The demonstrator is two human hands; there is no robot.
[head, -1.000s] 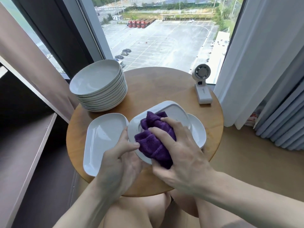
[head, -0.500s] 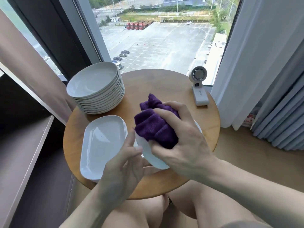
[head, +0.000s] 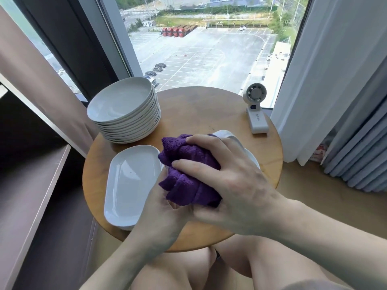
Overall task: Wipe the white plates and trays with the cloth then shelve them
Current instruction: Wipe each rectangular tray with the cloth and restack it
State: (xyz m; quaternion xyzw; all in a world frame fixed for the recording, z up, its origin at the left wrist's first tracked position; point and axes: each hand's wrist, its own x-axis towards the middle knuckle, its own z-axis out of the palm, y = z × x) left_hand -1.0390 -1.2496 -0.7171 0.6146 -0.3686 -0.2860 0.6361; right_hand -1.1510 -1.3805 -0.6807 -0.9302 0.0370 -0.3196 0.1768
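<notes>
My right hand (head: 230,185) grips a bunched purple cloth (head: 186,170) and presses it onto a white tray (head: 228,135), of which only the far corner shows. My left hand (head: 165,210) reaches under the cloth at the tray's near edge; its fingers are hidden, so its grip cannot be made out. A second white tray (head: 129,185) lies flat on the round wooden table (head: 199,109) to the left. A stack of several white plates (head: 125,109) stands at the table's back left. Another white dish (head: 252,158) peeks out under the wiped tray.
A small white fan (head: 256,114) stands at the table's back right, by the window. Dark shelf boards (head: 41,185) run along the left. Grey and white curtains (head: 345,101) hang on the right. My knees sit below the table's near edge.
The cloth and my right hand have swept back toward me across the tray. My left hand has slid in under the cloth, and the tray is now almost fully covered.
</notes>
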